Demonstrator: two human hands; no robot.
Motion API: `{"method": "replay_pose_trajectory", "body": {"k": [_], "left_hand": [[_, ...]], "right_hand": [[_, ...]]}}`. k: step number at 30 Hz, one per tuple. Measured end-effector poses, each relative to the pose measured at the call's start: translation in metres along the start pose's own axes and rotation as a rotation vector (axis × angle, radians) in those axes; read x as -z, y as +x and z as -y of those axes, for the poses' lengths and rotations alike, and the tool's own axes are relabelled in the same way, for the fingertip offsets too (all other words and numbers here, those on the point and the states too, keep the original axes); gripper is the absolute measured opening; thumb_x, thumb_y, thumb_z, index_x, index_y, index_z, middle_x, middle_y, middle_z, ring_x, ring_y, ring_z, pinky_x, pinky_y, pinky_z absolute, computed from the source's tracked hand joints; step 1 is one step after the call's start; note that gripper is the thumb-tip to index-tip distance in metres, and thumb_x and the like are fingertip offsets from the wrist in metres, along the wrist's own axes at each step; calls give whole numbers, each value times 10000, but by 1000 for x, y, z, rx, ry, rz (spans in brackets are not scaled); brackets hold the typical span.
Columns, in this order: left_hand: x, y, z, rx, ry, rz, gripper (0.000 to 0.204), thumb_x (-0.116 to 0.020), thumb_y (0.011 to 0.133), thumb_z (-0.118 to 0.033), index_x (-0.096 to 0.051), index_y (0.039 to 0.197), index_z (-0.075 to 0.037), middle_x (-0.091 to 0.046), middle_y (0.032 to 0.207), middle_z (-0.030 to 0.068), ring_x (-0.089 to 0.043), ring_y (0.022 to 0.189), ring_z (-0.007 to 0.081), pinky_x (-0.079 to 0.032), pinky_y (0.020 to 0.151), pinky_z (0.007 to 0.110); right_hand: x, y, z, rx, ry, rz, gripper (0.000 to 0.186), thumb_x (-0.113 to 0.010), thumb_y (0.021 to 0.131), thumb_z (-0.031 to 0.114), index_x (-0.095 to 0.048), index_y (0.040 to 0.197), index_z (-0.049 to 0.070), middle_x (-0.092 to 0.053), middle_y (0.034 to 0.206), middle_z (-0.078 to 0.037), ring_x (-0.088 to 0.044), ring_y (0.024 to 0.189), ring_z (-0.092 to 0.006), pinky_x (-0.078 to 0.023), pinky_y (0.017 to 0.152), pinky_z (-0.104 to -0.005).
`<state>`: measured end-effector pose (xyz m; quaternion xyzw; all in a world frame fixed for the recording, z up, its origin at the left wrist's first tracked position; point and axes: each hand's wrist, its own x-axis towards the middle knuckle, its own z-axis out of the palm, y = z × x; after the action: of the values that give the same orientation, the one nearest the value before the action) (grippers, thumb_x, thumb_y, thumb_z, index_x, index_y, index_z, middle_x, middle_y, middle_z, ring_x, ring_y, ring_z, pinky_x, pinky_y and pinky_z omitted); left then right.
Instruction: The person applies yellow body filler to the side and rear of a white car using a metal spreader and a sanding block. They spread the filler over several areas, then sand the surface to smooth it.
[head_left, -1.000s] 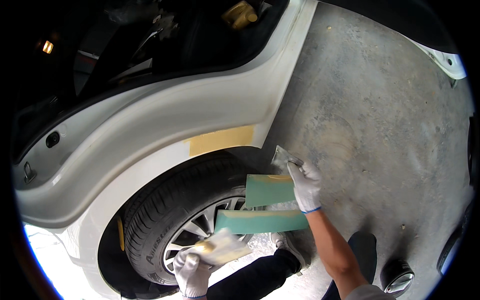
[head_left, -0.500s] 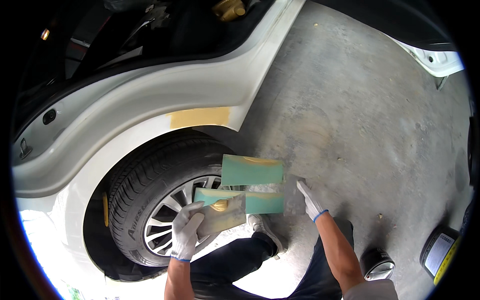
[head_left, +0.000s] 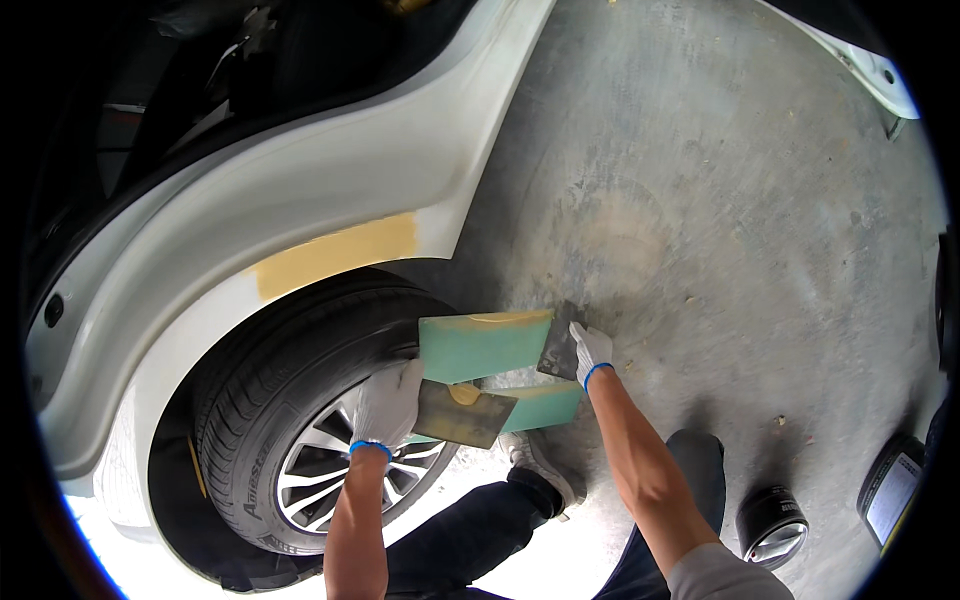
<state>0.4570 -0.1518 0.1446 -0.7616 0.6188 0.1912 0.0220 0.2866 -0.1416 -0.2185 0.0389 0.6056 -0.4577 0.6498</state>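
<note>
The white-gloved left hand [head_left: 388, 402] grips a grey rectangular plate [head_left: 462, 426], long axis roughly left-to-right, bearing a tan paste dab [head_left: 463, 393] below and left of the dark-grey flat blade [head_left: 557, 345] pinched by the white-gloved right hand [head_left: 592, 348], the farther hand from the dab.

The gloves [head_left: 388, 405] are white with blue edges, the board [head_left: 466, 426] grey with a yellow blob [head_left: 464, 394], the car [head_left: 300, 190] white, the tyre [head_left: 275, 375] black.

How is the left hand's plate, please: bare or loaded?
Loaded: a tan dollop sits near the upper edge of the grey plate.
</note>
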Motion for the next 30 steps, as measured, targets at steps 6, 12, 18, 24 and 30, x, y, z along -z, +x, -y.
{"method": "replay_pose_trajectory", "body": {"k": [6,12,18,24,30], "left_hand": [[-16,23,2,92,48,136,453,-536,952,-370,-660,882,59,-607,753,281,-587,721,433,-460,700,440],[-12,22,-1,35,30,187,441,-555,937,-346,-642,833,73,-584,669,231,-582,624,339,-443,632,419],[-8,20,-24,-53,-42,260,399,-529,948,-315,-632,820,49,-597,762,258,-573,725,433,-440,648,463],[-13,17,-17,-107,-54,246,397,-540,956,-309,-621,789,42,-567,709,238,-538,661,402,-424,626,452],[-14,12,-29,-160,-50,141,365,-556,959,-287,-627,794,30,-570,694,234,-573,665,406,-437,611,449]], "right_hand": [[-3,7,-7,49,-79,39,215,-769,841,187,-655,869,8,-594,781,-32,-521,706,-155,-417,646,-348],[-19,-5,-8,-14,-11,48,194,-777,844,162,-690,930,11,-648,836,-40,-566,718,-149,-446,652,-329],[-48,-50,18,-127,67,241,224,-762,860,148,-699,1003,-13,-682,881,-55,-603,755,-137,-475,683,-315],[-71,-95,34,-197,174,455,264,-741,884,194,-712,1037,-18,-679,891,-33,-579,772,-106,-465,704,-291],[-68,-110,84,-183,166,603,290,-758,877,235,-695,1062,21,-679,928,-35,-604,803,-96,-495,705,-267]]}}
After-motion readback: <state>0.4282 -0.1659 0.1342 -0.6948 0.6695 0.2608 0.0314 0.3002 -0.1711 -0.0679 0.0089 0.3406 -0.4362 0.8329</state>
